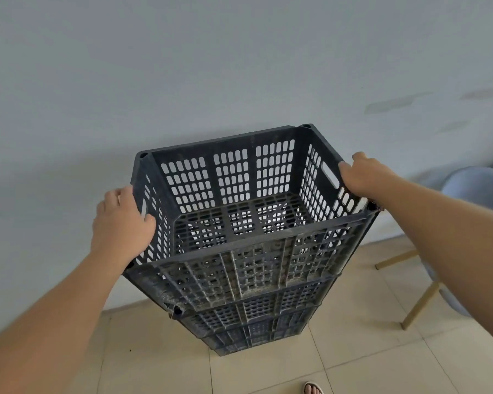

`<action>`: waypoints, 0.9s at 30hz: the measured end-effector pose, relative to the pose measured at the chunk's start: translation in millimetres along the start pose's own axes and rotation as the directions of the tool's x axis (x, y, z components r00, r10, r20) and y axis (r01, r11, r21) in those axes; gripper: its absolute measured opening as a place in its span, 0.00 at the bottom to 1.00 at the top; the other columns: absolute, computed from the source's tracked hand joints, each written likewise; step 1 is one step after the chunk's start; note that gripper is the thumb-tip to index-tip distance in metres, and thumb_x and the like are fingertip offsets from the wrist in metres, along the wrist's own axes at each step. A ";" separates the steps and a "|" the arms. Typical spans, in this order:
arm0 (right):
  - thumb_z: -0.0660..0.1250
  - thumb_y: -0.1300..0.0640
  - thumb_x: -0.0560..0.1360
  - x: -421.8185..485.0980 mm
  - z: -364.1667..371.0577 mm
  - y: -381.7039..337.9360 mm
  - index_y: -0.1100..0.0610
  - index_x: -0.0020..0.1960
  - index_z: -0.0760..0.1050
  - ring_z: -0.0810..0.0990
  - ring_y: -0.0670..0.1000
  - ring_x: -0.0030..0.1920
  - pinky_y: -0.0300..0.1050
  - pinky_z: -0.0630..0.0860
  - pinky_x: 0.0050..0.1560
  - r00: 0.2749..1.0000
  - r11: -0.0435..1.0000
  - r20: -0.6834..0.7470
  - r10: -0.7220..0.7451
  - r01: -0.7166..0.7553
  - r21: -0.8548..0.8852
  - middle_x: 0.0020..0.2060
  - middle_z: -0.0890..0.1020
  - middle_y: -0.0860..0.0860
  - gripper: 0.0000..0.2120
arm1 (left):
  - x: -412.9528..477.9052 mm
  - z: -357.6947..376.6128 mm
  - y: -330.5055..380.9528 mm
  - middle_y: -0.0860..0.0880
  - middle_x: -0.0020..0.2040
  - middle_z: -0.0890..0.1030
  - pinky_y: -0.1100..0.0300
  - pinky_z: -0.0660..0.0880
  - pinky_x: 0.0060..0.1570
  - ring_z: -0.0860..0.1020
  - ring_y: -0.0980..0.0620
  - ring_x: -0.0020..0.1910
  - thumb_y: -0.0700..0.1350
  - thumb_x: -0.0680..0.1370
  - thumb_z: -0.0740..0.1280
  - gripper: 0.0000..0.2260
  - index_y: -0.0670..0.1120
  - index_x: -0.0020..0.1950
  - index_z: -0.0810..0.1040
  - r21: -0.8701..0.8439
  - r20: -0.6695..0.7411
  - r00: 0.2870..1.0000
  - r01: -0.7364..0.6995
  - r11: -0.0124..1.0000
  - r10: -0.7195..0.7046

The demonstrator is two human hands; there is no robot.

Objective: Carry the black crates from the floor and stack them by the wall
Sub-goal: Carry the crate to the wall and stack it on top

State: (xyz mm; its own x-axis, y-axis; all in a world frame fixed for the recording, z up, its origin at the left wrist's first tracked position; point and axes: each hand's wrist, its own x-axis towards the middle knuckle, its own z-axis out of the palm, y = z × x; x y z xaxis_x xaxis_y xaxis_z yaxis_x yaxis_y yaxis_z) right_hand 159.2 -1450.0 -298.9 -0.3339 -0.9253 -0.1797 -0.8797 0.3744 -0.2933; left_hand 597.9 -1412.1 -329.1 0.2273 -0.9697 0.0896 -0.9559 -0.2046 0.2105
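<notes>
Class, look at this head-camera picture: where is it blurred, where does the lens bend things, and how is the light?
Head view: soft, even light, no glare; top crate sharp; chair at the right edge smeared; forearms splay wide toward the corners, a wide-angle stretch; faint shadow on the wall beside the stack.

the top crate [251,211] and the stack of crates [248,317] under it look like matt black plastic, perforated, scuffed and dusty grey on the ribs. the wall [182,66] is matt painted plaster; the floor [353,351] smooth, faintly glossy beige tile. the chair legs [419,305] look like pale wood.
</notes>
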 end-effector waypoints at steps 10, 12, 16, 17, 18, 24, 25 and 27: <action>0.49 0.59 0.81 -87.7 -4.5 33.1 0.61 0.63 0.69 0.74 0.68 0.61 0.63 0.73 0.62 0.978 0.988 -0.141 0.157 -0.157 0.007 0.63 0.70 0.61 0.16 | 6.1 -19.9 93.9 0.44 0.76 0.68 0.41 0.66 0.71 0.67 0.43 0.75 0.53 0.83 0.61 0.22 0.49 0.75 0.70 -0.213 0.149 0.844 -0.482 0.850 0.515; 0.49 0.63 0.80 -106.8 -7.5 49.2 0.60 0.55 0.70 0.75 0.66 0.56 0.63 0.75 0.59 0.968 0.979 -0.160 0.196 -0.183 0.091 0.55 0.69 0.59 0.12 | -6.3 -18.3 122.4 0.44 0.77 0.67 0.44 0.66 0.70 0.68 0.43 0.74 0.53 0.83 0.61 0.22 0.48 0.76 0.70 -0.254 0.182 0.794 -0.532 0.808 0.580; 0.52 0.58 0.84 -164.1 -18.1 80.8 0.62 0.64 0.72 0.74 0.61 0.53 0.60 0.75 0.58 0.934 0.961 -0.227 0.277 -0.271 0.055 0.60 0.74 0.62 0.15 | -47.0 -14.2 181.9 0.44 0.75 0.68 0.46 0.67 0.69 0.70 0.44 0.72 0.53 0.83 0.61 0.21 0.48 0.75 0.70 -0.298 0.188 0.670 -0.658 0.692 0.718; 0.51 0.56 0.84 -178.8 -19.7 92.9 0.61 0.66 0.71 0.76 0.63 0.55 0.61 0.76 0.58 0.926 0.955 -0.234 0.296 -0.294 0.044 0.62 0.75 0.61 0.16 | -61.2 -14.2 196.8 0.44 0.74 0.69 0.47 0.67 0.69 0.70 0.44 0.72 0.53 0.83 0.61 0.21 0.48 0.75 0.71 -0.307 0.186 0.636 -0.686 0.659 0.749; 0.51 0.54 0.84 -193.1 -20.3 106.4 0.60 0.66 0.71 0.77 0.64 0.58 0.61 0.76 0.58 0.920 0.948 -0.233 0.316 -0.317 0.035 0.62 0.76 0.61 0.17 | -77.1 -14.9 211.7 0.44 0.74 0.69 0.48 0.68 0.69 0.71 0.44 0.71 0.53 0.83 0.61 0.21 0.48 0.75 0.71 -0.317 0.185 0.601 -0.712 0.626 0.778; 0.51 0.49 0.84 -300.7 -37.1 189.9 0.57 0.67 0.70 0.76 0.64 0.60 0.62 0.75 0.59 0.845 0.892 -0.298 0.445 -0.448 0.060 0.62 0.76 0.60 0.19 | -191.9 -21.0 298.9 0.42 0.71 0.70 0.46 0.68 0.69 0.71 0.41 0.69 0.53 0.82 0.62 0.21 0.48 0.74 0.71 -0.329 0.191 0.390 -0.839 0.433 0.901; 0.51 0.48 0.84 -322.4 -40.2 205.7 0.57 0.67 0.70 0.76 0.64 0.61 0.62 0.75 0.59 0.832 0.883 -0.307 0.462 -0.465 0.069 0.62 0.76 0.59 0.19 | -215.6 -21.5 312.7 0.42 0.71 0.70 0.46 0.68 0.68 0.70 0.41 0.69 0.53 0.82 0.62 0.21 0.48 0.74 0.71 -0.327 0.186 0.359 -0.855 0.402 0.915; 0.51 0.47 0.84 -368.0 -42.9 239.6 0.56 0.69 0.69 0.75 0.64 0.63 0.62 0.74 0.62 0.807 0.853 -0.288 0.516 -0.515 0.086 0.64 0.75 0.59 0.20 | -269.3 -22.8 338.0 0.42 0.72 0.69 0.45 0.69 0.68 0.70 0.41 0.69 0.53 0.82 0.62 0.21 0.48 0.74 0.71 -0.325 0.189 0.302 -0.879 0.349 0.935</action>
State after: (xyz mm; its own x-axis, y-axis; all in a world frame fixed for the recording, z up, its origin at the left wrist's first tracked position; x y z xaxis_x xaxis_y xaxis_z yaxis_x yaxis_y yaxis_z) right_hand 56.7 -1022.4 -262.8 -0.8206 -0.5709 -0.0260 -0.5496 0.8008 -0.2382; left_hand 217.8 -1217.1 -259.9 -0.8599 -0.5088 0.0396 -0.4733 0.8241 0.3113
